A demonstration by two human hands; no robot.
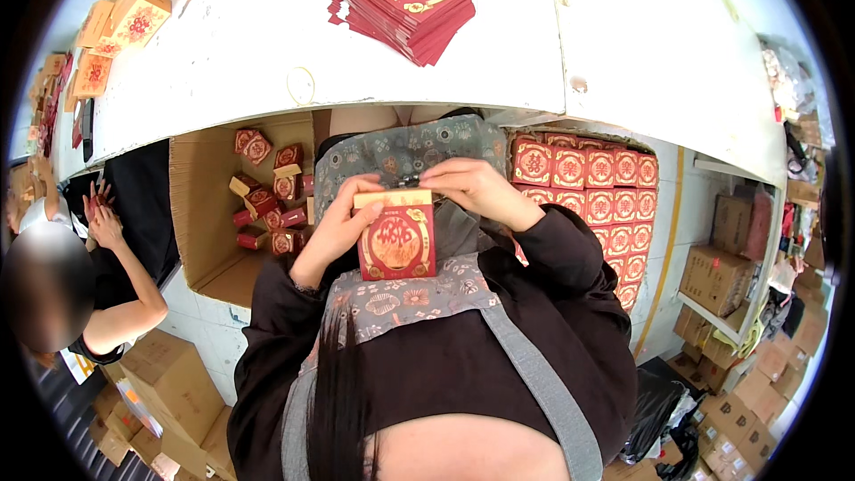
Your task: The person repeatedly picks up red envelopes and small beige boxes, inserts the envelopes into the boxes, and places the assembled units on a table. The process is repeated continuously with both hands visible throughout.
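Observation:
A red carton with a cream-coloured top strip and a gold round emblem stands upright in front of my apron. My left hand is closed on its left side, thumb on the front face and fingers behind the upper edge. At the upper right corner, my right hand is closed, its thumb and fingers pinching at the edge; the fingertips are partly hidden. On the white table ahead lies a stack of flat red printed sleeves with round cut-outs.
To my left, a brown cardboard box contains loose small red cartons. On my right is a box packed with rows of red cartons. A rubber band lies on the white table. Another person works at far left.

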